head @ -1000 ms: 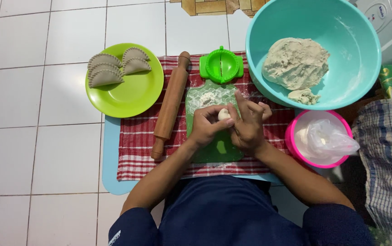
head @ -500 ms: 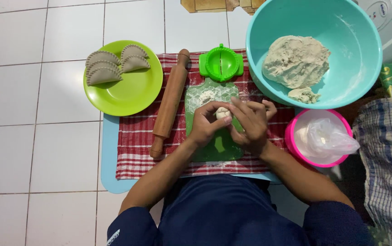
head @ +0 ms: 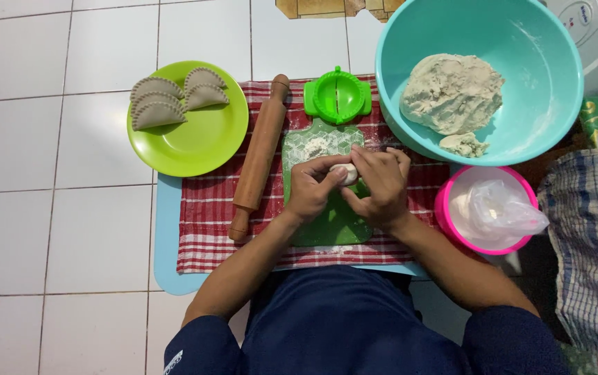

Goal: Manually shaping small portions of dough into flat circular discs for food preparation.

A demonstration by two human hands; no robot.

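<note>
Between both hands sits a small, smooth, matt ball of pale dough (head: 347, 173), over a flour-dusted green plastic board (head: 333, 222). Left of the left hand (head: 310, 189) lies a smooth brown wooden rolling pin (head: 260, 156) on red checked woven cloth (head: 205, 222). Beyond the right hand (head: 382, 186), a glossy turquoise plastic bowl (head: 542, 62) holds a rough dough mass (head: 451, 92).

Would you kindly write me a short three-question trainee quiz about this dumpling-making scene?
1. True or false: the rolling pin lies left of the green cutting board.
2. How many shaped dumplings sit on the lime plate?
3. What do the left hand and right hand hold between them? A) small dough ball B) green dumpling press C) plastic bag

Key:
1. True.
2. Four.
3. A; the large dough mass remains in the teal bowl.
</note>
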